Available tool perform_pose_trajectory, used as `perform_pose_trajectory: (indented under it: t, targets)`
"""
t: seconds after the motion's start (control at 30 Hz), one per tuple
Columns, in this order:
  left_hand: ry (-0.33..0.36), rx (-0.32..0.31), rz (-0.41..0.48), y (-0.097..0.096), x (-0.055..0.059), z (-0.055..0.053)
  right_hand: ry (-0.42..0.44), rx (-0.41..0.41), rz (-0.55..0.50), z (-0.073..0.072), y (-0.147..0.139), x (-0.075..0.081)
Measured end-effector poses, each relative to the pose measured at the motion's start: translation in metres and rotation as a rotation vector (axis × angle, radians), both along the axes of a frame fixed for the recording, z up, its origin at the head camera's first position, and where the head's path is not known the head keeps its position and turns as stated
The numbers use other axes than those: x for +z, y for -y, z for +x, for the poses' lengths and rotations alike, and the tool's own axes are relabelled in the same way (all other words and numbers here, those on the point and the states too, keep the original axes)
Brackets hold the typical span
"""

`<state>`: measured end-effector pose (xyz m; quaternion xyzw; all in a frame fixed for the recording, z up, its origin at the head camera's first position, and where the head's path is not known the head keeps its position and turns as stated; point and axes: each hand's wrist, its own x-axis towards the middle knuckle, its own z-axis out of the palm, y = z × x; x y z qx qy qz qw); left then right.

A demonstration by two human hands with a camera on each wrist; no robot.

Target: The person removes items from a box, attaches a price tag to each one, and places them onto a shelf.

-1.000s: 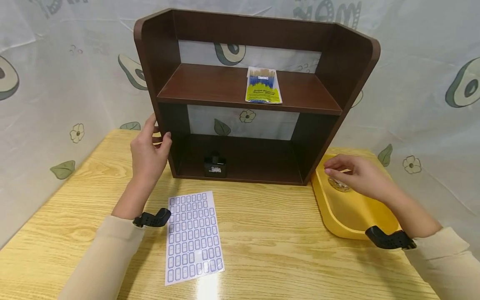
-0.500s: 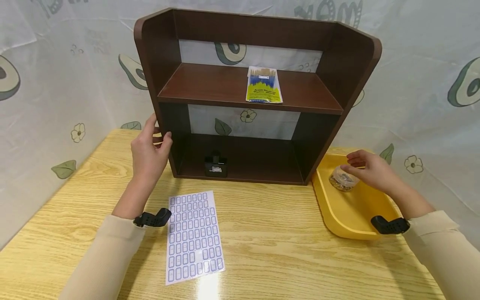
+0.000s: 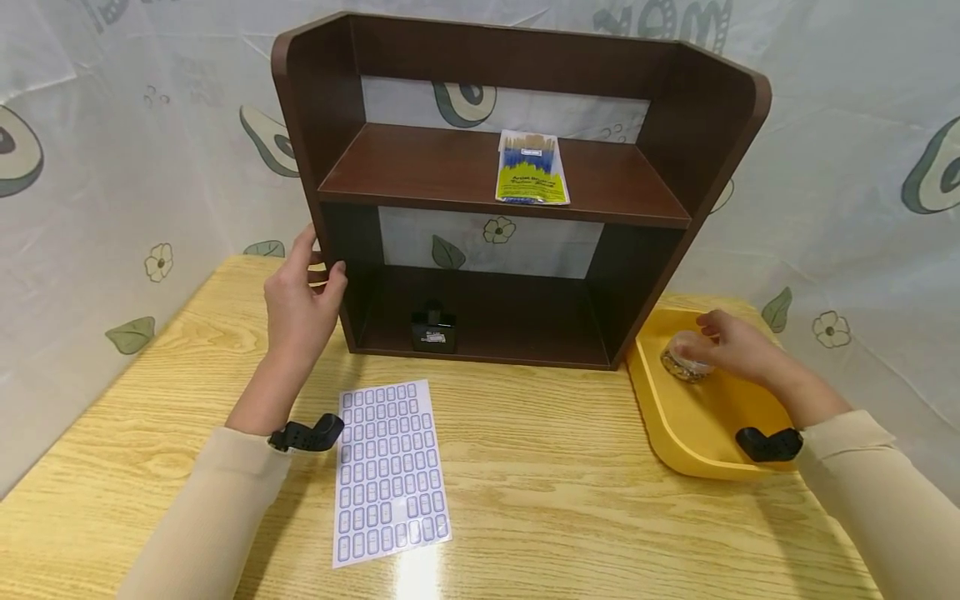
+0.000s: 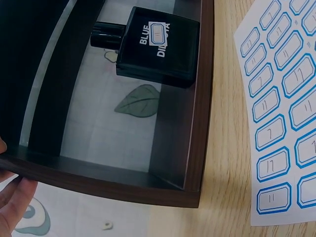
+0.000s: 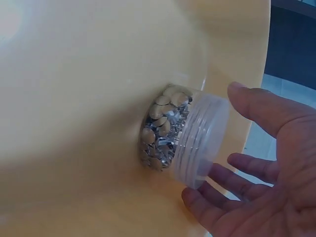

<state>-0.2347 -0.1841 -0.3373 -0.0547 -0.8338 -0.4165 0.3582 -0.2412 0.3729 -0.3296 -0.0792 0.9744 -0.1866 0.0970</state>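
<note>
The shelf [image 3: 420, 162] stands on a wood-grain table [image 3: 540, 450] before avocado-printed cloth [image 3: 198, 171].

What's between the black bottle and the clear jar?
From bottle to jar: bare lower shelf floor, the shelf unit's right side panel, then the yellow bin's left wall. Head view shows it.

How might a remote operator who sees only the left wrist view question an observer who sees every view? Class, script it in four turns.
Operator: My left wrist view doesn't show the right hand. Where is it?

Observer: It is spread around the lid of a clear jar; I can't tell how firmly it touches.

Operator: I can see the black bottle. What rests on the upper shelf?

Observer: A yellow-and-blue packet, with a small white label on it.
</note>
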Motion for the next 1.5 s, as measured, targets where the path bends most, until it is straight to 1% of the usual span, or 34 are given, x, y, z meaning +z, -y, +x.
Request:
perform_pose_trajectory:
  t: [0.27, 0.37, 0.6, 0.93, 1.13, 1.23, 1.37, 1.5]
  targets:
    - [0.002, 0.002, -0.001, -0.001, 0.000, 0.000, 0.107, -0.036, 0.000, -0.001, -0.005, -0.008]
    - [0.002, 0.003, -0.001, -0.001, 0.000, 0.000, 0.124, -0.048, 0.005, -0.002, -0.006, -0.009]
    - [0.002, 0.004, 0.000, -0.001, 0.001, 0.000, 0.110, -0.064, 0.024, -0.002, -0.007, -0.009]
    - [0.010, 0.009, 0.004, -0.001, 0.001, 0.000, 0.103, -0.066, 0.004, -0.001, -0.007, -0.011]
    - [0.008, 0.009, 0.005, -0.001, 0.001, 0.000, 0.125, -0.051, -0.014, 0.002, -0.006, -0.009]
    - [0.013, 0.010, 0.003, -0.002, 0.002, 0.000, 0.096, -0.039, -0.010, 0.002, -0.004, -0.007]
    - [0.018, 0.011, 0.000, -0.002, 0.002, 0.001, 0.003, -0.033, -0.008, 0.004, -0.001, 0.000]
    - [0.014, 0.010, 0.000, -0.001, 0.002, 0.001, -0.061, -0.040, -0.040, 0.008, 0.002, 0.008]
